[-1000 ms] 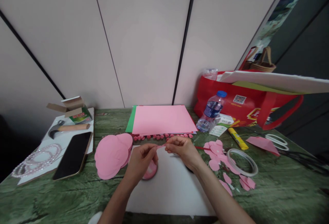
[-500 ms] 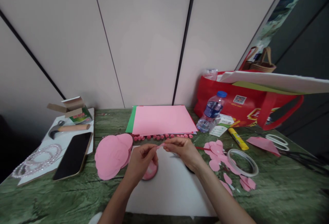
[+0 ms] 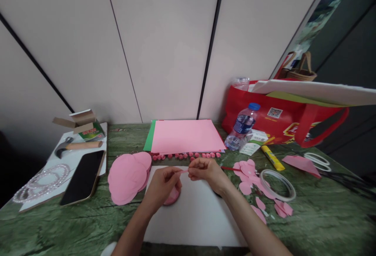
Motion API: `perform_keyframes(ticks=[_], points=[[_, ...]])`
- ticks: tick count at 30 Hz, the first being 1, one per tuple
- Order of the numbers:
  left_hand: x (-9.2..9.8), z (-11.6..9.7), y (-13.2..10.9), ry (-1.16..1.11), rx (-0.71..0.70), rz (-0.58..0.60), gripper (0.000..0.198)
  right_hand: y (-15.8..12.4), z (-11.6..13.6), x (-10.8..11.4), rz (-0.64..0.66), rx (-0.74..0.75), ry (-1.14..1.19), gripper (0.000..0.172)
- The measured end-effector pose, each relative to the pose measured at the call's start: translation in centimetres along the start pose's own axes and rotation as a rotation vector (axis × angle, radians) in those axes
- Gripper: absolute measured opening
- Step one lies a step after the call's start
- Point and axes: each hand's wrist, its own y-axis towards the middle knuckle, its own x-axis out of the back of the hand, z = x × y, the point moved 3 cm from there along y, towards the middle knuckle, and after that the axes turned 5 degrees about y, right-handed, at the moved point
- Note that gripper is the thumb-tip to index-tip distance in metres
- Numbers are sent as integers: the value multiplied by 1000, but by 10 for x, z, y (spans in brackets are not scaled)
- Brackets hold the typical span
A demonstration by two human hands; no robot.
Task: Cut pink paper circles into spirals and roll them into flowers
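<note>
Between my two hands a small strip of pink paper (image 3: 184, 171) is stretched, pinched at both ends. My left hand (image 3: 164, 185) grips its left end between thumb and fingertips. The other end is in the closed fingers of my right hand (image 3: 205, 173). A round pink object (image 3: 172, 197) lies under my left hand, partly covered by it, on a white board (image 3: 199, 220). Behind my right wrist a dark item is mostly hidden. To the left rests a pile of pink paper circles (image 3: 127, 179); small pink paper pieces (image 3: 246, 171) are scattered to the right.
Behind my hands runs a row of rolled pink paper balls (image 3: 180, 156) before stacked pink sheets (image 3: 188, 134). Phone (image 3: 84, 177), hammer (image 3: 85, 145) and beads (image 3: 44, 183) lie left. Rightward are a bottle (image 3: 242, 126), glue stick (image 3: 273, 158), tape roll (image 3: 290, 193), scissors (image 3: 317, 161) and red bag (image 3: 270, 118).
My fingertips have moved slightly apart, and more of the pink strip shows between them. My right hand has shifted a little to the right.
</note>
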Motion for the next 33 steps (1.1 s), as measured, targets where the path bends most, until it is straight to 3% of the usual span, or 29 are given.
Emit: perform_keyframes(ticks=[5,13,20,23,26,29,33], points=[[-4,11,1,35,91,80,25,-1,-13,-2,170,-192,-188,22],[-8,26,1,105,88,138,21,-2,-15,-1,261,-206,-355,10],[-12,26,0,85,114,166,21,-3,-9,2,300,-201,-368,10],[-10,24,0,74,91,159,19,-2,-9,2,267,-188,-315,13],[-7,18,1,82,42,127,20,0,-8,4,146,-157,-183,18],[-4,8,0,123,-2,91,27,1,-4,6,30,-85,-35,22],[-2,-2,-1,123,-13,51,34,2,1,9,-25,-12,18,23]])
